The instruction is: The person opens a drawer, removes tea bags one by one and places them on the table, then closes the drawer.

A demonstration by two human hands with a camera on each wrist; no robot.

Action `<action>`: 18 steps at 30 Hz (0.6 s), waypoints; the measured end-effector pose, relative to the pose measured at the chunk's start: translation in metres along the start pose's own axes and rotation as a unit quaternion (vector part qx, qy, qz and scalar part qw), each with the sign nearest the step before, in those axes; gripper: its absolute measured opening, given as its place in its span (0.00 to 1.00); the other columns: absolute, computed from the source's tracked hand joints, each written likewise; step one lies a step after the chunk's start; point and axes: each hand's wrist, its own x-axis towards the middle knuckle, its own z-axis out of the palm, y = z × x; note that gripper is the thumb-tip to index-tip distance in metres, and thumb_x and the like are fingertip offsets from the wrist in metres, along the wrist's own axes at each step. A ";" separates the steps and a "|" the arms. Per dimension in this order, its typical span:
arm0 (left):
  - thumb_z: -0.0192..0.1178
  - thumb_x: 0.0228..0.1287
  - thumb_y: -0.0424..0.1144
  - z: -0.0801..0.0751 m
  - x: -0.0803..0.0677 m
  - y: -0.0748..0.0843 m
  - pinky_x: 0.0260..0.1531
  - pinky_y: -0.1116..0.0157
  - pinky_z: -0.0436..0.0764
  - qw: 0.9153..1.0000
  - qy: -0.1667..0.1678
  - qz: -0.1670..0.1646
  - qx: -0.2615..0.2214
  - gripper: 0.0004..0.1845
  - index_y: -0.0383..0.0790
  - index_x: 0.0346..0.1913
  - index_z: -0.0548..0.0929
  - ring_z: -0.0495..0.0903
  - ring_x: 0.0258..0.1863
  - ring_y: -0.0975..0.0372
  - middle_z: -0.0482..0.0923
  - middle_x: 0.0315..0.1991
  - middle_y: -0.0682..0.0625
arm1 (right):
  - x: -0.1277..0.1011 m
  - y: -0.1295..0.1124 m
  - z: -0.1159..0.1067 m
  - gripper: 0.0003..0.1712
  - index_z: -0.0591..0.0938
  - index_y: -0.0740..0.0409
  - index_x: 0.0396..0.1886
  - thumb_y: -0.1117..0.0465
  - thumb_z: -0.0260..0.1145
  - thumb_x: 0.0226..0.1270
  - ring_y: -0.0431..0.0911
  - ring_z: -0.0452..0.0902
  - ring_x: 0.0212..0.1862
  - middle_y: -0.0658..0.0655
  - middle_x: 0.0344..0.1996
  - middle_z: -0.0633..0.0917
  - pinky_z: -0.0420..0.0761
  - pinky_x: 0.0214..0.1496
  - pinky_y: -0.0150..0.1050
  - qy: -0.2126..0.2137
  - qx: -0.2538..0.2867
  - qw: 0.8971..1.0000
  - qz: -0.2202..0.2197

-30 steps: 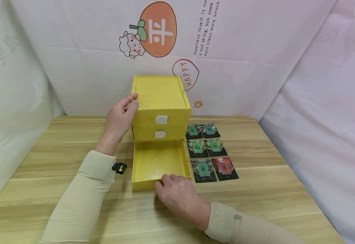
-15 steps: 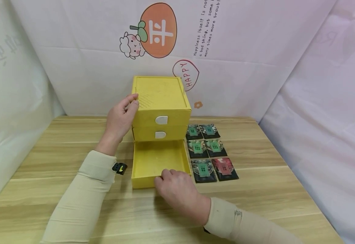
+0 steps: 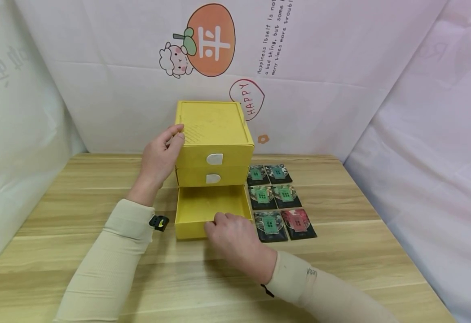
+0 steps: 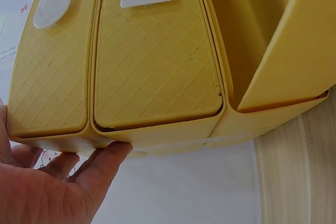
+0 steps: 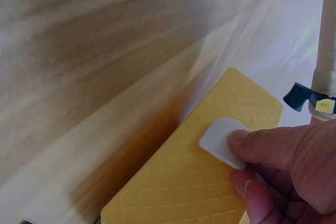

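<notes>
A yellow drawer cabinet with three stacked drawers stands on the table. Its bottom drawer is pulled partway out, and its inside looks bare. My right hand is at the front of this drawer; the right wrist view shows the thumb and fingers pinching its white handle. My left hand rests against the cabinet's upper left side, fingers extended along the side wall. The upper two drawers are closed, each with a white handle on its front.
Several dark tea-bag-like packets lie in two columns right of the cabinet, including a red-labelled packet and a green-labelled packet nearest the front. A printed white cloth hangs behind the wooden table.
The bottom drawer has slid inward, toward the cabinet, with my right hand moving along at its front. My left hand has stayed at the cabinet's side.
</notes>
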 end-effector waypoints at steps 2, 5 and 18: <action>0.44 0.80 0.61 0.000 0.000 0.000 0.39 0.58 0.71 1.000 0.000 0.000 -0.002 0.30 0.57 0.76 0.74 0.70 0.33 0.54 0.65 0.79 0.56 | 0.002 0.002 0.001 0.14 0.80 0.49 0.22 0.73 0.63 0.60 0.39 0.64 0.18 0.48 0.17 0.73 0.65 0.13 0.32 -0.004 -0.002 1.000 0.000; 0.44 0.80 0.61 0.000 0.000 0.001 0.40 0.58 0.72 1.000 0.002 -0.001 -0.003 0.30 0.56 0.76 0.74 0.71 0.34 0.54 0.66 0.79 0.56 | 0.006 0.004 0.002 0.14 0.81 0.49 0.23 0.72 0.64 0.62 0.40 0.67 0.18 0.49 0.18 0.74 0.67 0.14 0.33 -0.012 -0.002 1.000 0.001; 0.45 0.80 0.61 0.000 0.000 0.002 0.48 0.57 0.73 1.000 0.000 -0.005 -0.007 0.29 0.56 0.76 0.75 0.77 0.50 0.54 0.66 0.79 0.56 | 0.020 0.013 0.014 0.15 0.77 0.49 0.22 0.74 0.63 0.57 0.39 0.68 0.19 0.48 0.18 0.73 0.70 0.14 0.34 -0.033 0.010 0.999 0.005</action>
